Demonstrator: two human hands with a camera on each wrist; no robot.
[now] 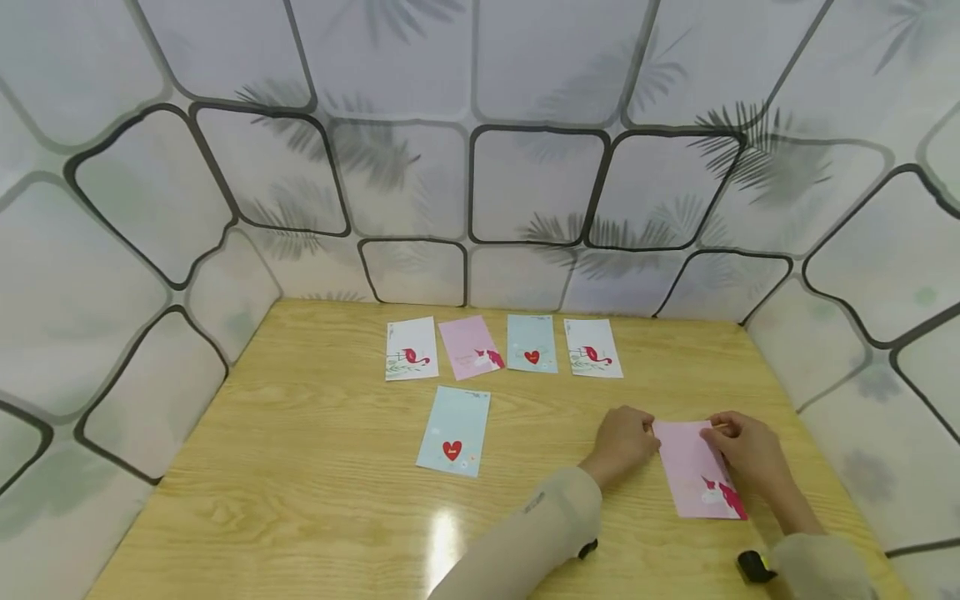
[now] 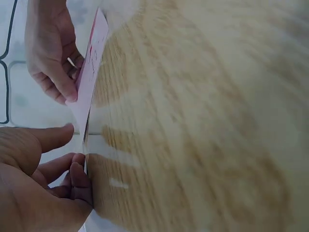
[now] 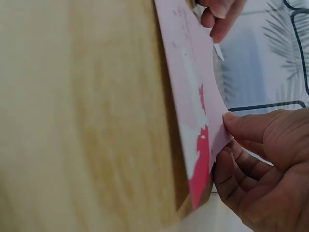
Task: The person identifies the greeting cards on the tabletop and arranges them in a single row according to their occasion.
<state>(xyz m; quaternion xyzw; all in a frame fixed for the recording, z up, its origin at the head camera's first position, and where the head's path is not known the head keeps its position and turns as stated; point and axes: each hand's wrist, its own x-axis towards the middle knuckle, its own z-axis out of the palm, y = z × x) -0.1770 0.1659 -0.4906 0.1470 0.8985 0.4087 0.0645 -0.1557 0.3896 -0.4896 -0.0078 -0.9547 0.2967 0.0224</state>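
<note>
A pink card (image 1: 697,471) with a red bird print lies at the front right of the wooden table (image 1: 315,467), one side lifted off the wood. My left hand (image 1: 651,437) pinches its upper left corner. My right hand (image 1: 716,433) pinches its upper right edge. In the left wrist view the card (image 2: 91,63) stands edge-on, with my left hand (image 2: 72,164) at its lower end and the right hand (image 2: 53,53) higher up. The right wrist view has my right hand (image 3: 227,140) pinching the card (image 3: 193,96) between thumb and fingers, with left fingertips (image 3: 219,14) at the top.
Four cards lie in a row at the back: a white bird card (image 1: 411,348), a pink card (image 1: 469,346), a light blue heart card (image 1: 532,343) and another white bird card (image 1: 592,348). A second blue heart card (image 1: 453,431) lies mid-table. Patterned walls (image 1: 480,167) enclose three sides.
</note>
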